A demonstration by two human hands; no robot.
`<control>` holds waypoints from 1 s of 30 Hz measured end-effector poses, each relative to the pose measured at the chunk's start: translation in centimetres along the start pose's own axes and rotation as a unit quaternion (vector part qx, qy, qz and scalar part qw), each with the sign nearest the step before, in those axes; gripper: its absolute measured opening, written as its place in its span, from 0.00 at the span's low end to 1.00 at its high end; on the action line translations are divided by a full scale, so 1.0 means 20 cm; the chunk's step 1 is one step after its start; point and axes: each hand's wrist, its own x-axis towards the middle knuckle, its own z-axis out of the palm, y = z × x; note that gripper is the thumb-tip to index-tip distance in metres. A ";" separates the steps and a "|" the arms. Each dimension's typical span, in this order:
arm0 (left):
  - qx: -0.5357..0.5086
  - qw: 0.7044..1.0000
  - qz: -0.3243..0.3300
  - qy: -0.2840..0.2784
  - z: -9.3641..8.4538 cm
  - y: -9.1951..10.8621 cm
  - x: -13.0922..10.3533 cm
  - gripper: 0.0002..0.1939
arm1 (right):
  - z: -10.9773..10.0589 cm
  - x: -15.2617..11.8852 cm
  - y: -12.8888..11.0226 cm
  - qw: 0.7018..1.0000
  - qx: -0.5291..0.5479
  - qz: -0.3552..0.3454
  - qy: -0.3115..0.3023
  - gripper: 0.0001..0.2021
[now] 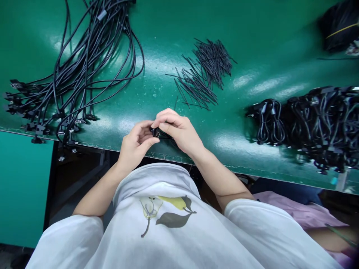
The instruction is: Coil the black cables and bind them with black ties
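Close to the table's front edge, both hands are closed around one black cable (156, 132), gathered into a small bundle. My left hand (137, 142) grips it from the left, thumb and fingers near a metal-tipped plug. From the right, my right hand (179, 130) bends over the top with its fingertips pinched at the cable. Much of the bundle is hidden under the fingers. Beyond the hands lies a loose pile of short black ties (214, 59), with more ties (196, 87) spread nearer to me.
A heap of long uncoiled black cables (92, 56) covers the green table (157, 22) at left, plugs overhanging the front edge. Coiled, tied cables (316, 119) are stacked at right. A black bundle (340, 28) sits far right. Another person's arm (331, 237) shows at lower right.
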 end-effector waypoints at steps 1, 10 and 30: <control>-0.015 1.000 0.000 0.006 0.00 0.00 0.01 0.23 | 0.00 -0.01 -0.01 0.996 -0.074 -0.043 0.007 0.10; -0.074 0.988 -0.036 -0.127 -0.09 0.01 0.07 0.21 | -0.02 -0.09 -0.04 0.901 -0.363 -0.237 0.035 0.11; 0.052 0.976 -0.046 -0.205 -0.06 0.13 -0.03 0.14 | -0.03 -0.19 -0.01 0.804 -0.405 -0.433 -0.053 0.04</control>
